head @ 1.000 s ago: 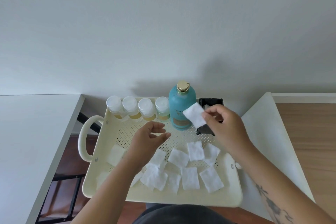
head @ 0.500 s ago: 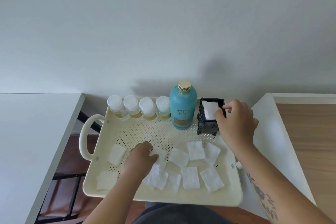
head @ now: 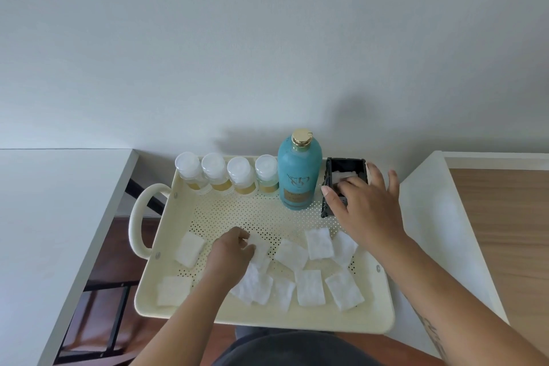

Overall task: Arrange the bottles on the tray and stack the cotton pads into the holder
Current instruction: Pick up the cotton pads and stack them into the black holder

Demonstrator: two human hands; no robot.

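The left hand (head: pixel 234 249) pinches a cotton pad (head: pixel 261 248) lying on the tray (head: pixel 261 313); the right hand (head: pixel 364 205), spread and empty, rests over the holder (head: pixel 346 169). Pads look light and floppy; an edge pinch should suit.

left hand (head: pixel 234 249) pinching cotton pad (head: pixel 261 248), tray (head: pixel 267 319)

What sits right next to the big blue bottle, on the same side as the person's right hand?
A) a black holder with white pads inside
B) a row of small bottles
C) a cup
A: the black holder stands beside the blue bottle, under the right hand.
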